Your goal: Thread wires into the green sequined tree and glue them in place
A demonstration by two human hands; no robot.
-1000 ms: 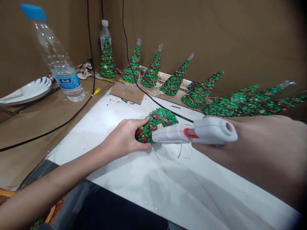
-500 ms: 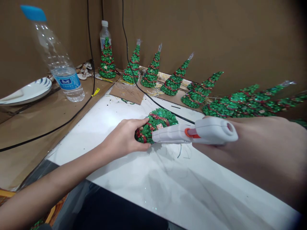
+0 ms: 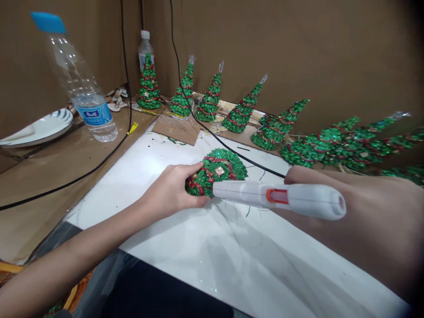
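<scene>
My left hand (image 3: 179, 185) grips a small green glittery Christmas tree (image 3: 225, 165), thumb and fingers closed on its narrower left end. Red garland and a little pale square ornament show on the tree, which lies tipped over the white board. In my right hand (image 3: 308, 185) is a white glue gun (image 3: 251, 194) with an orange-edged slot on top. Its front end is close to the lower side of the tree; whether the tip touches is hidden. The fingers of my right hand are mostly covered by the gun.
Several finished-looking trees (image 3: 243, 108) stand along the back wall. At left are a tall water bottle (image 3: 94, 112) and a white plate (image 3: 49, 128). A black cable (image 3: 228, 151) runs across the white board (image 3: 185, 243) toward my right hand. Cardboard (image 3: 177, 128) lies behind.
The glue gun has swung slightly right and its rear end lower, uncovering more of the pale ornament. My left hand keeps its hold on the tree, nearly unmoved.
</scene>
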